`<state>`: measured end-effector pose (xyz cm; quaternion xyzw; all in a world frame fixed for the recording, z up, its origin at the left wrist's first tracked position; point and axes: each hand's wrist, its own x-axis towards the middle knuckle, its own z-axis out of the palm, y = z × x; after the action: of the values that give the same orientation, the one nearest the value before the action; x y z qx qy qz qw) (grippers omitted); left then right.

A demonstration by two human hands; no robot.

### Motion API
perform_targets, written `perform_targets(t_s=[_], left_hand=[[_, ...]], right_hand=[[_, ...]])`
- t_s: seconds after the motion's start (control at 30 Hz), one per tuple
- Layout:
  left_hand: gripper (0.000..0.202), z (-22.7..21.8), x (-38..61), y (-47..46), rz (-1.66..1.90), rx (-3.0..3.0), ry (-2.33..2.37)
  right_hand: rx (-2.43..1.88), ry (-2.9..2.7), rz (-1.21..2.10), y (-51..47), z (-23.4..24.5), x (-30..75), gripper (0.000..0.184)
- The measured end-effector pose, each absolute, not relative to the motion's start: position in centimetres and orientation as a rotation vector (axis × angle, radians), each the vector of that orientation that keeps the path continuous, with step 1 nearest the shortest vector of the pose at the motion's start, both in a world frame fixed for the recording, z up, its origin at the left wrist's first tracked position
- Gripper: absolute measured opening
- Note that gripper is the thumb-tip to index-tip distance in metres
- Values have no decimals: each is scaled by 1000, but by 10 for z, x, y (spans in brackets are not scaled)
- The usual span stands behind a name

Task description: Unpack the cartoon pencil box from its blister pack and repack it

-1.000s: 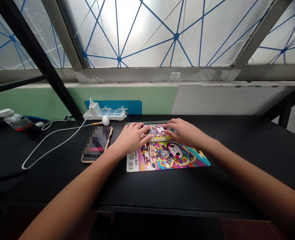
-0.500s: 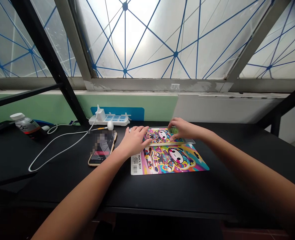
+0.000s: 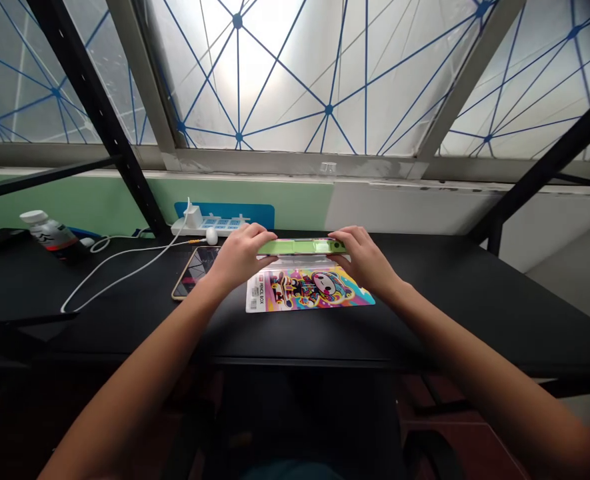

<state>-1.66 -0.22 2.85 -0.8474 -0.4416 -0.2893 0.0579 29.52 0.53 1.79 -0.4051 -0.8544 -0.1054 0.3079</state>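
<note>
A green pencil box [image 3: 302, 247] is held up edge-on above the black table [image 3: 475, 300], near its back edge. My left hand [image 3: 239, 255] grips its left end and my right hand [image 3: 362, 257] grips its right end, fingers curled round it. Under the box lies its colourful cartoon packaging card [image 3: 307, 291], flat on the table, with "PENCIL BOX" and a barcode on its left edge.
A phone [image 3: 195, 270] lies left of the card, partly behind my left wrist. A white cable [image 3: 119, 270] runs to a power strip [image 3: 215, 225] with a charger by the wall. A bottle [image 3: 49, 233] lies at the far left. Black frame struts stand left and right.
Both hands lifted the box off the card and tilted it so its green edge faces me. The view shifted back from the table.
</note>
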Motion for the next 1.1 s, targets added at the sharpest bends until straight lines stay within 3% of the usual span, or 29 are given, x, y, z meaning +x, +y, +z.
perform_targets(t_s=[0.2, 0.33, 0.4, 0.57, 0.87, 1.1], left_hand=[[30, -11, -19, -81, -1013, -2467, -1299], [46, -33, -18, -100, -1082, -2516, -1614], [59, -36, -19, -101, -1048, -2601, -1732], [81, -32, -21, -97, -864, -2774, -1899], [101, -30, -19, -99, -934, -2738, -2068], [114, -27, -18, -101, -892, -2779, -2083]], right_hand=[[-860, -2343, -495, -54, -15, 312, 28], [-885, -2365, -464, -73, -31, 315, 22], [-933, -2375, -327, -78, -33, 317, 24], [-1112, -2318, 190, -77, -34, 325, 57], [-1264, -2139, 570, -44, 7, 336, 39], [-1330, -1786, 658, -17, -2, 328, 47]])
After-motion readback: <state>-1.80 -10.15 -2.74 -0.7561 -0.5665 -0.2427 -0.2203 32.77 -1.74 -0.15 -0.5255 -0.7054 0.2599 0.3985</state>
